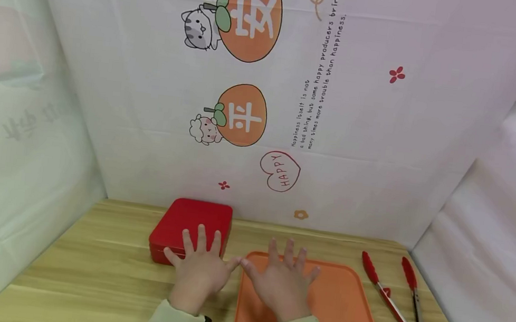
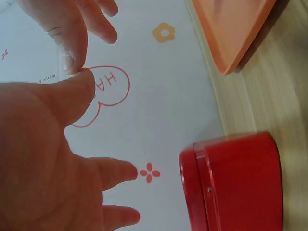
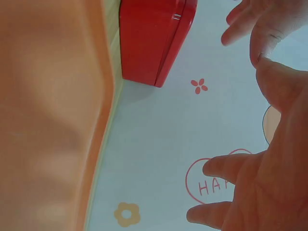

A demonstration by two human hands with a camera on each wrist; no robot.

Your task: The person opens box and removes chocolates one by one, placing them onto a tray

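My left hand [image 1: 201,273] is held up with its fingers spread, overlapping the front of a red lidded box [image 1: 193,223] in the head view. Beside it, my right hand [image 1: 284,286] is spread the same way above an orange tray [image 1: 341,308]. The two thumb tips meet between the hands, as the left wrist view also shows. Neither hand holds anything. In the left wrist view the closed red box [image 2: 245,183] stands below the left palm. The tray's raised rim [image 3: 107,91] runs along the left of the right wrist view.
Red-tipped tongs [image 1: 396,307] lie spread on the wooden table [image 1: 83,268], right of the tray. A white printed cloth [image 1: 345,192] forms the back wall, with similar cloth at both sides.
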